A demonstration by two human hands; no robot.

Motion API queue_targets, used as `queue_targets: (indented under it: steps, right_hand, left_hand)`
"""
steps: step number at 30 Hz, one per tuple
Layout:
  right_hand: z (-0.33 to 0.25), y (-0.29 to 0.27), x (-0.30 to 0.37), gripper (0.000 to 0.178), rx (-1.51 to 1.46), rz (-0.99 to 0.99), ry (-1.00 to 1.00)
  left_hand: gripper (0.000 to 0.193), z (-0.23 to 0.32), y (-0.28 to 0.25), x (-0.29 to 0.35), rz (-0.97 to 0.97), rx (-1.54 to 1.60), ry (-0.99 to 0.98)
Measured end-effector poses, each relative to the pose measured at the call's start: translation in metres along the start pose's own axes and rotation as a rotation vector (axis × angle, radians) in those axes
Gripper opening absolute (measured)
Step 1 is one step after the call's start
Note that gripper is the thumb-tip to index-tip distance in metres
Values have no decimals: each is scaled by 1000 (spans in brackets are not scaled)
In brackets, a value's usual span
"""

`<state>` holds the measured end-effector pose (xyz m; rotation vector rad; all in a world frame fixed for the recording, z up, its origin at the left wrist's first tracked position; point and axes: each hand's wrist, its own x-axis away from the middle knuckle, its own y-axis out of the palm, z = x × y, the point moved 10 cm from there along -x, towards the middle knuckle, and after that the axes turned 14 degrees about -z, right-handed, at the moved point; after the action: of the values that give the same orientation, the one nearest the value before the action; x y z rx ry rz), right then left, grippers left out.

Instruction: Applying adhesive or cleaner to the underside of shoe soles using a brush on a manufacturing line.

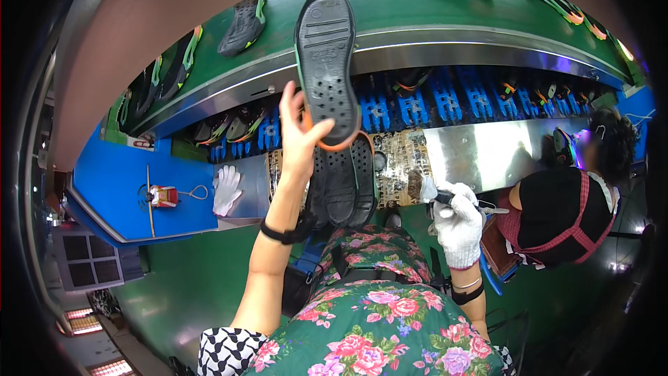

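Fingers (287, 101) of the bare left hand (303, 136) are spread at the lower end of a black sole (330, 49), thumb laid over its heel, index standing off to its left; blur hides the others, so how firmly they close is hard to say. That sole stands tall at upper centre, toe over the green belt (396, 8), heel toward the bench. The left forearm rises nearly straight from lower left, a black band (288, 230) at the wrist.

At right of centre, the right hand (459, 219), in a white glove, is curled around a brush (422, 188), bristles pointing left.

The raised sole covers part of the steel rail (452, 43); its heel and the left hand hide the upper ends of more dark soles (341, 188) at centre. Blue racks (445, 103) run across behind. Other shoe parts (243, 24) lie on the belt, upper left. A spare glove (227, 190) lies left of centre, and a co-worker (557, 223) sits at right.
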<state>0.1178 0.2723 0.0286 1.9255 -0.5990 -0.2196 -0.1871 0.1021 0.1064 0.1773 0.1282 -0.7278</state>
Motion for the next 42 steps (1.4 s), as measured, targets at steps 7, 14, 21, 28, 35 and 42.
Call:
queue_targets:
  steps: [7,14,21,28,35,42]
  right_hand:
    - [3,63,-26,28,113,-110,-8]
    - [-31,116,-35,20,806,-289,-255]
    - [-47,134,-23,18,1166,-364,-590]
    - [-44,150,-21,33,1746,-410,-747]
    - [-22,149,-7,36,1726,-484,-672]
    - [-42,135,-14,34,1571,-352,-662]
  left_hand:
    - [13,-117,16,13,-93,562,-503]
    - [57,-88,115,109,-389,907,-543]
    - [94,-106,144,125,-181,1400,-544]
    - [101,-103,148,131,-127,778,-625]
    - [108,-101,160,131,-269,554,-658]
    - [111,-130,137,137,-189,608,-630]
